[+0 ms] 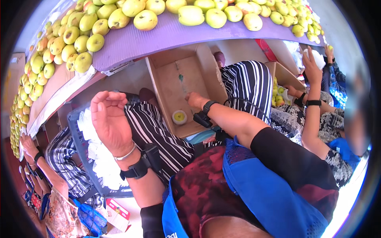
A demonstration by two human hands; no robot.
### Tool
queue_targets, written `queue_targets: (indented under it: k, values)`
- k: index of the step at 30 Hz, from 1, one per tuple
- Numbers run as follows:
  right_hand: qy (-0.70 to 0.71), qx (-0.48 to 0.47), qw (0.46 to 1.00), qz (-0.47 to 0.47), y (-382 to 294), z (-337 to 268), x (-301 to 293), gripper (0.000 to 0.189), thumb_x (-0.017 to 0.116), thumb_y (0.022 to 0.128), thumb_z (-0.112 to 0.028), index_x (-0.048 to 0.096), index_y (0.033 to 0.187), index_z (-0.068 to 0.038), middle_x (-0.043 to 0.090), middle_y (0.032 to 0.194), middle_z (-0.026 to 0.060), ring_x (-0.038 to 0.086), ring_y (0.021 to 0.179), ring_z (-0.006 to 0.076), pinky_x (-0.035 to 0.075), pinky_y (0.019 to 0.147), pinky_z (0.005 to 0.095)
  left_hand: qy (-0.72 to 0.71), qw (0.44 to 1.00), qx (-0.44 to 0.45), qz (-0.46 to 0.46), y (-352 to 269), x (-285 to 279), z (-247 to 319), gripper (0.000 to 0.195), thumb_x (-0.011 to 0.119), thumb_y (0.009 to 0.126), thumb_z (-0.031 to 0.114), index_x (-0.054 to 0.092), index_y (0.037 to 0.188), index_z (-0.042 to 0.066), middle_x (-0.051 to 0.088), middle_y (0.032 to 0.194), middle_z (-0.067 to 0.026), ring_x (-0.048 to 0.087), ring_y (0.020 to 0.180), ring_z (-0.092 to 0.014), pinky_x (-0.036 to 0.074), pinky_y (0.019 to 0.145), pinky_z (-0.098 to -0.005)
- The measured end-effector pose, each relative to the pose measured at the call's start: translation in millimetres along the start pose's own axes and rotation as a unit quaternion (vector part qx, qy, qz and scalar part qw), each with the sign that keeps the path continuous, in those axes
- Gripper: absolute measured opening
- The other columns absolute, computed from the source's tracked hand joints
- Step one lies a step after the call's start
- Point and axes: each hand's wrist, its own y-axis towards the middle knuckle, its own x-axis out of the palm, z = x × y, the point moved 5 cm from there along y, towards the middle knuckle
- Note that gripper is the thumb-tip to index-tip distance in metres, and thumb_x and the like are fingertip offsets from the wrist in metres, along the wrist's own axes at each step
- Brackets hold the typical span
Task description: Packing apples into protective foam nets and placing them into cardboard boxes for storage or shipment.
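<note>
An open cardboard box (190, 80) stands between the striped trouser legs. One apple (179, 116) in a white foam net lies in its near left corner. My right hand (196, 100) reaches over the box's right side, its fingers curled above the inside; whether it holds anything cannot be told. Raised to the left of the box, my left hand (110, 119) has its palm up and fingers bent apart, with nothing seen in it. Beneath it, white foam nets (102, 157) fill a dark plastic crate (74, 128).
Many yellow-green apples (146, 20) are heaped on the purple-covered table (178, 35) ahead. Co-workers sit close on both sides; a co-worker's raised hand (313, 67) at right holds something white. Another box (288, 74) with apples stands at right.
</note>
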Motion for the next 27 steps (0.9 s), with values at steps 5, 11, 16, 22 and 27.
queue_targets:
  k: [5,11,16,22,27]
  values:
    - [-0.009,0.011,0.996,-0.084,31,5,47,0.034,0.06,0.066,-0.013,0.06,0.099,-0.007,0.056,0.107,0.0141,0.055,0.097,0.0296,0.046,0.081,0.0331,0.01,0.996,-0.077,0.044,7,-6,-30,0.026,0.044,0.087,0.021,0.05,0.1,-0.001,0.056,0.089,-0.0137,0.053,0.084,-0.022,0.041,0.077,-0.0323]
    - [-0.082,-0.106,0.972,-0.193,58,5,109,0.047,0.057,0.066,-0.004,0.053,0.113,-0.008,0.049,0.118,0.0139,0.05,0.104,0.0299,0.042,0.087,0.0336,0.053,0.978,-0.151,0.132,11,-19,-41,0.023,0.047,0.085,0.017,0.049,0.097,-0.003,0.057,0.082,-0.0136,0.056,0.077,-0.022,0.043,0.07,-0.0297]
    - [0.178,0.045,0.969,-0.165,34,5,101,0.044,0.056,0.068,-0.01,0.055,0.112,-0.016,0.052,0.114,0.0121,0.05,0.105,0.0281,0.04,0.089,0.0321,0.091,0.963,-0.186,0.175,17,-19,-44,0.024,0.047,0.086,0.018,0.048,0.096,-0.004,0.057,0.081,-0.0144,0.056,0.075,-0.021,0.043,0.07,-0.03]
    - [0.063,-0.056,0.987,-0.136,27,-22,106,0.04,0.056,0.066,-0.013,0.059,0.106,-0.015,0.052,0.114,0.012,0.051,0.103,0.0281,0.039,0.09,0.0333,0.065,0.964,-0.19,0.172,20,-20,-46,0.024,0.047,0.086,0.018,0.048,0.096,-0.004,0.057,0.081,-0.0152,0.055,0.074,-0.022,0.043,0.071,-0.0307]
    - [0.094,-0.104,0.983,-0.119,32,-9,113,0.045,0.055,0.068,-0.009,0.054,0.112,-0.013,0.053,0.112,0.0135,0.05,0.103,0.0278,0.038,0.09,0.0338,0.076,0.964,-0.188,0.172,17,-21,-47,0.023,0.047,0.086,0.017,0.05,0.095,-0.004,0.058,0.08,-0.0143,0.056,0.073,-0.021,0.045,0.069,-0.0287]
